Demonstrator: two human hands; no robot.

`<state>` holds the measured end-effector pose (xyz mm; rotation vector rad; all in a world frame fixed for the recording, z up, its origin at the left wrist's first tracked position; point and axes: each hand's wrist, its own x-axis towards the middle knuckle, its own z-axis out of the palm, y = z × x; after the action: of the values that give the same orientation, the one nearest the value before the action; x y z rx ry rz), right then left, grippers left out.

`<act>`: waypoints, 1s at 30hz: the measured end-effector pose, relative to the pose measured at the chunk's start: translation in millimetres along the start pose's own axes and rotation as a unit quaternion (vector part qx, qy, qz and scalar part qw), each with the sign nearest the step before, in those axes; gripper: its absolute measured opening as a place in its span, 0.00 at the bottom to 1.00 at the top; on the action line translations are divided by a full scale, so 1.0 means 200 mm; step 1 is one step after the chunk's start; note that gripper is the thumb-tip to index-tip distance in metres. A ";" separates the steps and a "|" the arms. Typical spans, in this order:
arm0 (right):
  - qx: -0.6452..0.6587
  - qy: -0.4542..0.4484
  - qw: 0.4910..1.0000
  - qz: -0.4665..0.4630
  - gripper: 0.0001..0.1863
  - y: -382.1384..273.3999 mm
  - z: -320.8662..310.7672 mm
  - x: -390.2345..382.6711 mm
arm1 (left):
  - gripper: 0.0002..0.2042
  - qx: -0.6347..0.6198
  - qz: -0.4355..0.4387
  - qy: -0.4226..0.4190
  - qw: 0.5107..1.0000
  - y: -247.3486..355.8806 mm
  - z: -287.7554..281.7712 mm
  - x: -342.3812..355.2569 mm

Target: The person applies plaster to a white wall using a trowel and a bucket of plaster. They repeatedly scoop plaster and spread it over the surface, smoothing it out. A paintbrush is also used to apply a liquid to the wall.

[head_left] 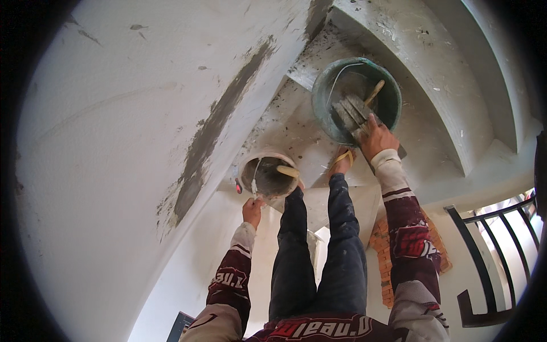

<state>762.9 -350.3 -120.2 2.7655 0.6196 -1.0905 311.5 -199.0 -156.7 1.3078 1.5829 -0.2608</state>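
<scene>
My right hand (378, 138) is closed around a mortar-smeared plastering trowel (354, 114), whose flat grey blade reaches over the large green bucket (321, 105). Inside that bucket a wooden-handled tool (374, 92) leans against the wall. My left hand (252, 211) is pinched closed on the thin wire handle (254, 181) of a small pale bucket (245, 169) close to the wall. A tool with a light wooden handle (288, 171) rests in the small bucket, sticking out over its rim. The contents of both buckets look grey and wet.
A white wall (114, 114) with a rough grey mortar strip (219, 122) rises on the left. Curved, splattered stair steps (424, 74) climb at the right. A black metal railing (484, 268) and exposed brick (384, 251) lie lower right. A small red-and-black object (238, 186) is beside the small bucket.
</scene>
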 end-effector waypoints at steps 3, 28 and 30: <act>0.016 -0.011 1.000 0.003 0.34 -0.02 0.01 0.02 | 0.12 -0.125 -0.086 0.002 0.988 -0.06 -0.03 0.05; 0.307 0.260 0.915 0.007 0.27 0.13 0.35 0.03 | 0.21 -0.049 0.236 -0.032 0.970 0.76 0.57 0.15; 0.213 0.029 0.973 0.079 0.28 -0.04 0.08 0.00 | 0.23 -0.109 0.255 -0.057 0.959 1.14 0.71 0.07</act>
<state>749.7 -347.7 -130.7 3.1446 0.1755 -1.2352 579.8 -200.6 -138.0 1.4457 1.0952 0.1539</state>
